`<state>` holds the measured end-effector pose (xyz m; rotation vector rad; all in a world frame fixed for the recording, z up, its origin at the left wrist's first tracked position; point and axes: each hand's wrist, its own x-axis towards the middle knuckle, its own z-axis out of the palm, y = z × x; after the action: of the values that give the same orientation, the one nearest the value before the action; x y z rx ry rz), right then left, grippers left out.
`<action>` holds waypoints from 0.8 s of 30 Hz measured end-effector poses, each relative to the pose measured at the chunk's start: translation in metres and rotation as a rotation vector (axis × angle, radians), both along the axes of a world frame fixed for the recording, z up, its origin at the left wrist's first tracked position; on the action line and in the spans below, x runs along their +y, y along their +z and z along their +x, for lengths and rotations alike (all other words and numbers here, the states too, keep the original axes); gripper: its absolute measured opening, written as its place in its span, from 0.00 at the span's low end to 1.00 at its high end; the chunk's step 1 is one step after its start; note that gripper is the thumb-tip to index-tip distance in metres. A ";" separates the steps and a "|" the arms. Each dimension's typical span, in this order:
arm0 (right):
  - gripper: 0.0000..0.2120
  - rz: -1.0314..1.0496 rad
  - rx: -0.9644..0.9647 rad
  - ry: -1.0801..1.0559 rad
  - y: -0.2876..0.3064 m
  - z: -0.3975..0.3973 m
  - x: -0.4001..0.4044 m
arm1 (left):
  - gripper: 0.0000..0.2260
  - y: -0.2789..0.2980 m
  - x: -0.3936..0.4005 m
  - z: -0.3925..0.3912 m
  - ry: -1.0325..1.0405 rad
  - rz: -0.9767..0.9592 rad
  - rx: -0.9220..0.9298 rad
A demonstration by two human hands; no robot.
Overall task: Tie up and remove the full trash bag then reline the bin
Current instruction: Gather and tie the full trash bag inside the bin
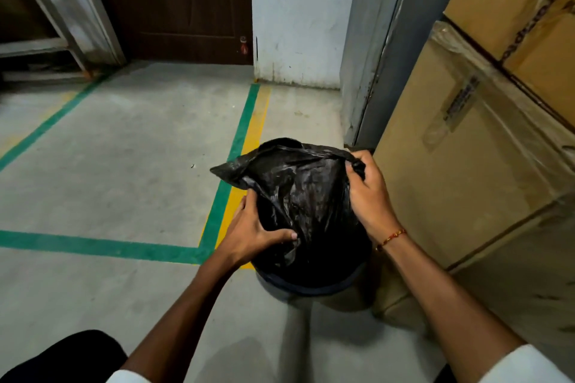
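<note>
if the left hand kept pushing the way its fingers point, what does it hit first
Probably nothing new: the left hand points rightward and already holds the black trash bag sitting in the bin. It would only press deeper into the bag.

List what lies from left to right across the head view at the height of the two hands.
green floor tape → left hand → black trash bag → right hand → wrapped cardboard boxes
</note>
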<state>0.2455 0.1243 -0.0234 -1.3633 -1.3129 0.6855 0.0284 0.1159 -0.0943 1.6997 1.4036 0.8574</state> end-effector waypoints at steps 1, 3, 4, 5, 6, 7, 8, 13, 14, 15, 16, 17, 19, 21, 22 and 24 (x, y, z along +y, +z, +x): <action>0.02 -0.014 0.000 -0.008 -0.001 0.004 -0.001 | 0.48 0.001 0.000 0.000 0.004 0.018 0.035; 0.06 -0.081 0.007 -0.007 -0.002 0.013 -0.005 | 0.49 0.001 0.001 -0.002 0.030 0.046 0.068; 0.12 -0.127 0.022 0.006 -0.002 0.019 -0.010 | 0.49 -0.001 0.001 -0.004 0.048 0.049 0.062; 0.20 -0.163 0.052 0.020 -0.001 0.024 -0.017 | 0.49 -0.003 0.002 -0.008 0.071 0.041 0.055; 0.28 -0.174 0.093 0.037 0.000 0.028 -0.026 | 0.49 -0.005 0.003 -0.011 0.090 0.030 0.050; 0.36 -0.162 0.130 0.049 0.001 0.031 -0.037 | 0.49 -0.007 0.004 -0.014 0.104 0.017 0.045; 0.43 -0.148 0.150 0.060 0.000 0.034 -0.048 | 0.48 -0.009 0.004 -0.015 0.111 0.009 0.041; 0.58 -0.337 -0.086 0.124 -0.032 0.039 -0.075 | 0.47 -0.008 0.001 -0.014 0.119 0.016 0.057; 0.59 -0.407 -0.204 0.133 -0.039 0.039 -0.072 | 0.47 -0.008 0.001 -0.013 0.125 0.016 0.052; 0.61 -0.456 -0.312 0.144 -0.044 0.040 -0.067 | 0.46 -0.008 0.001 -0.013 0.129 0.020 0.049; 0.62 -0.487 -0.388 0.155 -0.048 0.039 -0.060 | 0.46 -0.007 0.000 -0.012 0.132 0.023 0.052; 0.63 -0.493 -0.431 0.159 -0.051 0.037 -0.054 | 0.46 -0.006 -0.001 -0.011 0.133 0.026 0.060; 0.55 -0.450 -0.412 0.141 -0.055 0.031 -0.042 | 0.46 -0.004 -0.003 -0.009 0.132 0.041 0.074; 0.34 -0.353 -0.215 0.121 -0.056 0.021 -0.034 | 0.46 -0.001 -0.005 -0.007 0.130 0.054 0.060; 0.23 -0.294 -0.092 0.111 -0.055 0.015 -0.031 | 0.46 0.000 -0.005 -0.007 0.133 0.053 0.049; 0.14 -0.230 0.081 0.083 -0.052 0.004 -0.026 | 0.47 0.002 -0.005 -0.006 0.138 0.029 0.063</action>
<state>0.2494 0.0979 -0.0754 -1.4531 -1.2601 0.9627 0.0227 0.1106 -0.0924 1.6792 1.5731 0.9108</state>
